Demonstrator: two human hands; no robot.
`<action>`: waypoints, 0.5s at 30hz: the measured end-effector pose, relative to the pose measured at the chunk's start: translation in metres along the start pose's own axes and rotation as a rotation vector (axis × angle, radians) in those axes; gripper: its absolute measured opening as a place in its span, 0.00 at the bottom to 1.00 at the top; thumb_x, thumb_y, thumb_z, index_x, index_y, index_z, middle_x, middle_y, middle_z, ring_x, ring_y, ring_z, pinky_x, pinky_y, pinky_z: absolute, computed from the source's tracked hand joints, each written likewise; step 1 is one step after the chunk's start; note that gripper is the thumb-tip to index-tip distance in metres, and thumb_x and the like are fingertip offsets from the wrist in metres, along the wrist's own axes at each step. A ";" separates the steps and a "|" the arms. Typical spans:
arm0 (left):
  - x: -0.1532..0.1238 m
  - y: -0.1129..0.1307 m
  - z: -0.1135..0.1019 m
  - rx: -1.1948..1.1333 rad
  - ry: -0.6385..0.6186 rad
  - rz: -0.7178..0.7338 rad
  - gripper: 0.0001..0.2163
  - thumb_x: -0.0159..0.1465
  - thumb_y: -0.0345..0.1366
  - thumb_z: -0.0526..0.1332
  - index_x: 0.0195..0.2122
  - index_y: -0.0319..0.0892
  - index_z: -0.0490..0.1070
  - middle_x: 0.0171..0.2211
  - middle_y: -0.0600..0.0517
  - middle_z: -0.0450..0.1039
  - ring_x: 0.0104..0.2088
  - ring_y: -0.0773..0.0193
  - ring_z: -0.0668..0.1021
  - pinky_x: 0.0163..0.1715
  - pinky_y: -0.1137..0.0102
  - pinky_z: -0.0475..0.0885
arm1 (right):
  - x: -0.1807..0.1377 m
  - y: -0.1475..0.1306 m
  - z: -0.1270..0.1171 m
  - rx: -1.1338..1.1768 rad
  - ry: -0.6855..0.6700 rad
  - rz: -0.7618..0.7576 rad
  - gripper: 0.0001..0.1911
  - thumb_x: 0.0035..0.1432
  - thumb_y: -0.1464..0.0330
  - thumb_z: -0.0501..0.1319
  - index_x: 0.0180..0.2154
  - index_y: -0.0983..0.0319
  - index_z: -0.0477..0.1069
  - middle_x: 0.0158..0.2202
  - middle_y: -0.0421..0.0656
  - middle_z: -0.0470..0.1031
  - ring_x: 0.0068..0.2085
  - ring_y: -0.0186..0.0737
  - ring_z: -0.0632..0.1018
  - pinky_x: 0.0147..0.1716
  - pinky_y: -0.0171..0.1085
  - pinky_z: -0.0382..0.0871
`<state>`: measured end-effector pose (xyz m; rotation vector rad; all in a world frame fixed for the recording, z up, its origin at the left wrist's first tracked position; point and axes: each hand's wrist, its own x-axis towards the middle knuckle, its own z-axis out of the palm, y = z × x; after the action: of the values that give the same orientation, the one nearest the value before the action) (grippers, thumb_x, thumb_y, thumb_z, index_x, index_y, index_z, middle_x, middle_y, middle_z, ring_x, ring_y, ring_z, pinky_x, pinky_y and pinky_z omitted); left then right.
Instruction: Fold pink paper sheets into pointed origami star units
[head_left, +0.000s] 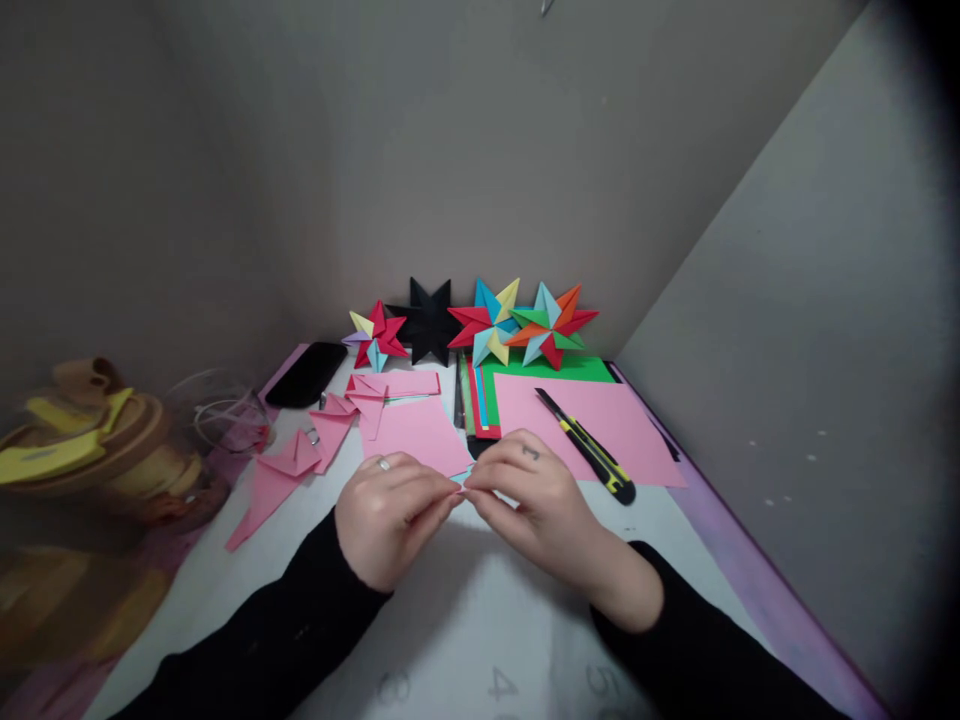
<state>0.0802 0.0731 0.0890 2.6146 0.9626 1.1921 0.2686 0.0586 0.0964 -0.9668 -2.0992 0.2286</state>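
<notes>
My left hand (394,510) and my right hand (536,495) meet fingertip to fingertip above the white tabletop. Both are closed in a pinch. What lies between the fingertips is mostly hidden; only a tiny pale bit shows. Just beyond the fingers lies a pink paper sheet (412,435), with a sliver of light blue at its near corner. To the left, folded pink paper pieces (281,475) run in a row toward the back. A black and yellow utility knife (589,447) rests on a larger pink sheet (637,420) beyond my right hand.
Several folded paper stars (491,322) lean against the wall, including a black star (430,320). Green paper (551,369) lies under the large pink sheet. A dark phone (307,375) is at the back left. A brown container with yellow parts (97,440) stands at far left.
</notes>
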 end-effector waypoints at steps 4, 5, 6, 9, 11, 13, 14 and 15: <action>0.001 0.002 -0.002 0.060 -0.007 0.029 0.04 0.59 0.31 0.60 0.30 0.40 0.74 0.24 0.53 0.75 0.26 0.65 0.74 0.28 0.70 0.66 | -0.002 -0.001 0.000 -0.135 -0.076 -0.057 0.06 0.59 0.72 0.55 0.33 0.60 0.71 0.31 0.42 0.75 0.37 0.40 0.70 0.40 0.42 0.61; 0.002 0.001 -0.005 0.043 -0.022 0.020 0.04 0.60 0.31 0.60 0.30 0.41 0.74 0.23 0.53 0.75 0.26 0.65 0.74 0.28 0.71 0.66 | -0.001 0.000 -0.003 -0.146 -0.081 -0.062 0.07 0.59 0.72 0.55 0.32 0.61 0.71 0.31 0.42 0.75 0.37 0.40 0.70 0.40 0.42 0.61; 0.004 0.000 -0.008 0.015 -0.043 0.004 0.05 0.60 0.31 0.60 0.30 0.41 0.75 0.23 0.53 0.75 0.26 0.65 0.74 0.27 0.71 0.66 | 0.000 0.003 -0.008 -0.145 -0.078 -0.061 0.07 0.59 0.72 0.55 0.31 0.61 0.71 0.30 0.42 0.74 0.37 0.40 0.70 0.39 0.42 0.61; 0.007 -0.009 -0.019 -0.079 -0.082 -0.083 0.06 0.60 0.33 0.59 0.29 0.42 0.75 0.22 0.53 0.75 0.25 0.66 0.74 0.27 0.72 0.67 | 0.006 0.015 -0.027 -0.087 -0.033 -0.009 0.08 0.58 0.73 0.54 0.29 0.61 0.69 0.29 0.42 0.74 0.35 0.39 0.71 0.38 0.40 0.62; 0.008 -0.014 -0.024 -0.120 -0.069 -0.187 0.07 0.59 0.34 0.59 0.27 0.41 0.75 0.23 0.53 0.75 0.24 0.67 0.74 0.26 0.73 0.67 | 0.008 0.024 -0.039 -0.029 0.036 0.057 0.08 0.58 0.73 0.55 0.27 0.61 0.68 0.28 0.42 0.73 0.34 0.38 0.72 0.38 0.40 0.63; 0.008 -0.017 -0.024 -0.166 -0.043 -0.335 0.08 0.58 0.37 0.60 0.26 0.41 0.76 0.24 0.52 0.76 0.25 0.66 0.75 0.26 0.73 0.68 | 0.009 0.029 -0.045 0.054 0.109 0.142 0.08 0.58 0.72 0.56 0.27 0.60 0.68 0.27 0.41 0.72 0.33 0.37 0.72 0.37 0.40 0.64; 0.008 -0.017 -0.023 -0.199 -0.033 -0.415 0.08 0.58 0.38 0.60 0.25 0.42 0.76 0.25 0.52 0.77 0.25 0.66 0.75 0.25 0.73 0.68 | 0.009 0.030 -0.044 0.111 0.139 0.186 0.07 0.58 0.71 0.56 0.27 0.60 0.69 0.28 0.41 0.73 0.33 0.37 0.72 0.37 0.39 0.65; 0.007 -0.015 -0.019 -0.239 -0.025 -0.488 0.08 0.57 0.38 0.61 0.25 0.42 0.76 0.26 0.52 0.77 0.25 0.65 0.75 0.25 0.73 0.68 | 0.009 0.029 -0.040 0.180 0.160 0.236 0.06 0.57 0.70 0.57 0.28 0.60 0.69 0.29 0.41 0.73 0.33 0.37 0.73 0.36 0.38 0.65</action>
<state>0.0622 0.0866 0.1014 2.0423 1.2665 1.0651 0.3106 0.0787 0.1160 -1.0853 -1.7860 0.4377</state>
